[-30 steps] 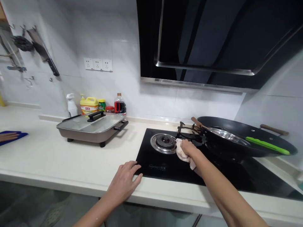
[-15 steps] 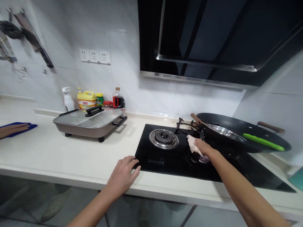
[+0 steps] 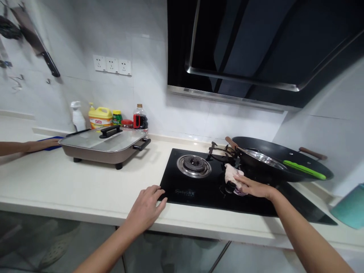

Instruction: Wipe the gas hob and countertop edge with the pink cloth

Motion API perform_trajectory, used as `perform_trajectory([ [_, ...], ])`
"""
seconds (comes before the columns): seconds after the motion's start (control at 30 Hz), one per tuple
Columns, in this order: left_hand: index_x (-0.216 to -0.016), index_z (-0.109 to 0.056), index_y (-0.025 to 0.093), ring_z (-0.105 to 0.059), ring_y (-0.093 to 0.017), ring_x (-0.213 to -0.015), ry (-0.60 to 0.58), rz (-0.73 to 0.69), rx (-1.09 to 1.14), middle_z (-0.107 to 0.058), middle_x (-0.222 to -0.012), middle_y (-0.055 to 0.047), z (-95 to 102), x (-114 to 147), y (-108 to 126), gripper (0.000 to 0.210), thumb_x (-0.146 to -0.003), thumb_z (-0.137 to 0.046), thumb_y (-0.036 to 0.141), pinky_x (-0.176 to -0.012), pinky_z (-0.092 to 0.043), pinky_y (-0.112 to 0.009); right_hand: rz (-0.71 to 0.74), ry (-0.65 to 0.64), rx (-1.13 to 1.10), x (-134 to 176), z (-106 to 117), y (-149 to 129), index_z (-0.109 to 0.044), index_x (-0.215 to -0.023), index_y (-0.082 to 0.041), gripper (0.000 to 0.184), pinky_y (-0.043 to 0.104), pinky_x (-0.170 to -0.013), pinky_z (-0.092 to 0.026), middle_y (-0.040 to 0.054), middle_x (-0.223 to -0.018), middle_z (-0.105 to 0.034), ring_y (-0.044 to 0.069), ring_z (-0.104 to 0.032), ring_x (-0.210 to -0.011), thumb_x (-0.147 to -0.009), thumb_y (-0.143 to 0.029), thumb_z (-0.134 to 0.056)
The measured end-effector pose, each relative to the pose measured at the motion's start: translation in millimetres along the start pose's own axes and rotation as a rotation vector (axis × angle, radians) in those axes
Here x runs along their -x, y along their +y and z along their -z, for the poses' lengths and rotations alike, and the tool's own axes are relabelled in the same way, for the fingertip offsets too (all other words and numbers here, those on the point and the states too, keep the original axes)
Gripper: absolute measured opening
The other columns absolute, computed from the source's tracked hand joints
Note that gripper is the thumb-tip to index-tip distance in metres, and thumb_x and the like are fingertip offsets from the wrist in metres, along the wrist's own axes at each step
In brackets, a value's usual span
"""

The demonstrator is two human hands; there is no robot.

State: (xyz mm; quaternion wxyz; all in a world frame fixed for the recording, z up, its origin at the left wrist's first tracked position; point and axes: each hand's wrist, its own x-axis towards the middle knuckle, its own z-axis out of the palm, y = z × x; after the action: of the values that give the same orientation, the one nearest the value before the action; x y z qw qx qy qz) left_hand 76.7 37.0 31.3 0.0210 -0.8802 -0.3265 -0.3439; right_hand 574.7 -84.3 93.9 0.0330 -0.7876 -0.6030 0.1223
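My right hand [image 3: 253, 186] presses a pale, crumpled cloth [image 3: 233, 175] against the black glass gas stove [image 3: 199, 197], its fingers reaching over the fabric. The cloth lies beside a black control knob [image 3: 230, 186], partly around it. My left hand [image 3: 148, 206] rests with fingers apart on the counter's front part, fingertips at the stove's left corner; it holds nothing. Left of the cloth is a round burner [image 3: 194, 166] without a pan support. A black pan support [image 3: 214, 148] shows farther back, partly hidden by the wok.
A large wok [image 3: 287, 146] holding a pan and a green-handled utensil [image 3: 304, 169] covers the stove's right side. An electric pan with a glass lid [image 3: 99, 152] stands left, bottles behind it. Another person's hand [image 3: 42, 145] lies on a blue cloth [image 3: 54, 148]. A range hood [image 3: 241, 45] hangs above.
My right hand has flattened more over the cloth, its wrist now farther right. The other person's hand and blue cloth have moved right and back, up to the electric pan. My left hand stays put.
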Motion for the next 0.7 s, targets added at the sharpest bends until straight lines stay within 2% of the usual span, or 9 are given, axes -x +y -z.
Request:
perform_trajectory([
  [0.13,-0.117,-0.073,0.019,-0.068,-0.029,-0.113,0.008,-0.018,-0.016,-0.071,-0.123,-0.013,-2.0,1,-2,0.031,-0.102,-0.051,0.035,-0.096,-0.054,-0.047,0.059,-0.051,-0.025,-5,7,4,-0.044,-0.160,-0.018,0.095,0.038,-0.123,-0.032,0.0127,-0.167,-0.039,0.030,-0.038,-0.153,-0.074,-0.051,-0.071],
  [0.23,-0.116,-0.074,0.021,-0.069,-0.028,-0.110,0.026,-0.030,-0.023,-0.072,-0.121,-0.012,-2.5,1,-3,0.030,-0.102,-0.051,0.036,-0.096,-0.055,-0.046,0.072,-0.032,-0.023,-25,2,-6,-0.046,-0.157,-0.022,0.103,0.036,-0.113,-0.043,0.0133,-0.157,-0.050,0.031,-0.053,-0.138,-0.062,-0.040,-0.079],
  [0.33,-0.116,-0.074,0.021,-0.069,-0.028,-0.109,0.028,-0.029,-0.034,-0.072,-0.120,-0.012,-2.1,0,-4,0.031,-0.101,-0.051,0.037,-0.095,-0.056,-0.045,0.069,0.023,-0.015,-47,-4,-14,-0.050,-0.151,-0.027,0.093,0.034,-0.104,-0.045,0.0115,-0.145,-0.058,0.028,-0.061,-0.123,-0.062,-0.027,-0.077],
  [0.43,-0.115,-0.074,0.021,-0.069,-0.028,-0.108,0.007,-0.012,-0.032,-0.072,-0.120,-0.012,-1.1,-2,-5,0.032,-0.101,-0.051,0.038,-0.094,-0.056,-0.045,0.064,0.090,-0.027,-65,-4,-15,-0.058,-0.139,-0.026,0.072,0.036,-0.107,-0.040,0.0115,-0.141,-0.060,0.029,-0.057,-0.127,-0.068,-0.017,-0.068],
  [0.53,-0.114,-0.075,0.021,-0.070,-0.027,-0.108,-0.009,-0.001,-0.023,-0.072,-0.120,-0.011,0.3,-3,-5,0.033,-0.102,-0.049,0.038,-0.094,-0.057,-0.044,0.095,0.082,-0.088,-74,3,-5,-0.065,-0.127,-0.022,0.058,0.035,-0.106,-0.041,0.0100,-0.134,-0.065,0.027,-0.058,-0.123,-0.069,-0.013,-0.063],
  [0.6,-0.114,-0.075,0.020,-0.070,-0.027,-0.108,-0.016,0.000,-0.021,-0.072,-0.119,-0.012,1.3,-4,-5,0.034,-0.102,-0.048,0.037,-0.094,-0.057,-0.044,0.116,0.040,-0.150,-70,9,7,-0.067,-0.124,-0.021,0.058,0.033,-0.101,-0.045,0.0077,-0.125,-0.070,0.025,-0.063,-0.113,-0.068,-0.013,-0.061],
  [0.7,-0.113,-0.076,0.020,-0.071,-0.028,-0.108,-0.018,0.007,-0.028,-0.073,-0.119,-0.012,3.0,-5,-4,0.035,-0.101,-0.048,0.038,-0.094,-0.057,-0.044,0.110,-0.004,-0.258,-51,16,30,-0.064,-0.132,-0.021,0.066,0.034,-0.094,-0.052,0.0050,-0.118,-0.073,0.024,-0.066,-0.105,-0.066,-0.016,-0.060],
])
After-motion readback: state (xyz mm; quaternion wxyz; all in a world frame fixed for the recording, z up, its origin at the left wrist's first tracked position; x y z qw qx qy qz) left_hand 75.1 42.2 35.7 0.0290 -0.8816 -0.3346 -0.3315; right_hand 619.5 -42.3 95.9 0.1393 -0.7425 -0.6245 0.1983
